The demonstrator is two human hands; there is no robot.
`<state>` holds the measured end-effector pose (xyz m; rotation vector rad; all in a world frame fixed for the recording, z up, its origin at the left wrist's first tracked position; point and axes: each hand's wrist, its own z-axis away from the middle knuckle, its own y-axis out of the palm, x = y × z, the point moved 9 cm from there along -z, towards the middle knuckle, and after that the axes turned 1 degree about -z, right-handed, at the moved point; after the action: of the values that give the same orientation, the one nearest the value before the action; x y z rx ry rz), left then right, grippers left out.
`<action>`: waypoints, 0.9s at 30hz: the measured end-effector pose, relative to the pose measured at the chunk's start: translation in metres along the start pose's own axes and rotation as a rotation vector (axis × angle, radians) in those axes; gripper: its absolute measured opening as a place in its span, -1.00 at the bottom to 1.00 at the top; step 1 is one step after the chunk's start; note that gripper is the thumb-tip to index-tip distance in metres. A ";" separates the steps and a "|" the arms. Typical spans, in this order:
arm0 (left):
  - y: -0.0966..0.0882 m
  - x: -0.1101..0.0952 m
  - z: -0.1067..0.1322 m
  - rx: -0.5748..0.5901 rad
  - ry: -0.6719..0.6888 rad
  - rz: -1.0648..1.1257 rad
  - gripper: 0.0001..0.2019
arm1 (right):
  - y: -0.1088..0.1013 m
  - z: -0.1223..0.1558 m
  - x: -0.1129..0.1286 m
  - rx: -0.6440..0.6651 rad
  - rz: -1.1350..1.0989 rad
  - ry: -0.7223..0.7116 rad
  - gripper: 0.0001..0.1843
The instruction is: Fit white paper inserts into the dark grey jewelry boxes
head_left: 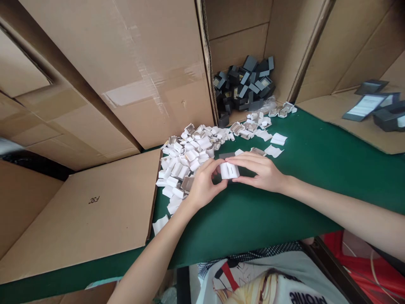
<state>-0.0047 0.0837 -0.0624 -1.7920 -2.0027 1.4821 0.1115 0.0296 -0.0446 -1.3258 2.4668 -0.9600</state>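
Between my two hands is a small white folded paper piece (229, 170) with tiny dark print, held just above the green tabletop (228, 223). My left hand (207, 181) pinches its left side with thumb and fingers. From the right, my right hand (261, 171) grips it, the thumb low and the fingers along its top edge. Just behind the fingers shows a dark grey flat piece (226, 156), partly hidden; whether it joins the white one I cannot tell. A heap of similar white folded pieces (190, 154) spreads behind and left of my left hand.
An upright carton (243, 33) at the back holds a pile of dark grey small boxes (243, 82). More dark boxes (368, 105) lie on cardboard at the right. Large cartons (142, 63) wall the back left, and a cardboard flap (104, 219) covers the table's left side.
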 end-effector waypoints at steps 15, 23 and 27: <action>-0.002 -0.003 0.000 -0.020 0.060 0.062 -0.53 | -0.003 -0.003 -0.004 0.021 -0.014 0.059 -0.65; -0.009 -0.016 0.000 -0.084 0.203 0.076 -0.73 | -0.007 -0.007 -0.005 0.040 -0.134 0.112 -0.71; -0.006 -0.013 -0.001 -0.066 0.196 0.093 -0.72 | -0.005 -0.006 -0.018 0.130 -0.251 0.220 -0.61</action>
<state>-0.0044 0.0747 -0.0517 -1.9946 -1.9188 1.2205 0.1229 0.0445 -0.0391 -1.5878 2.3766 -1.3666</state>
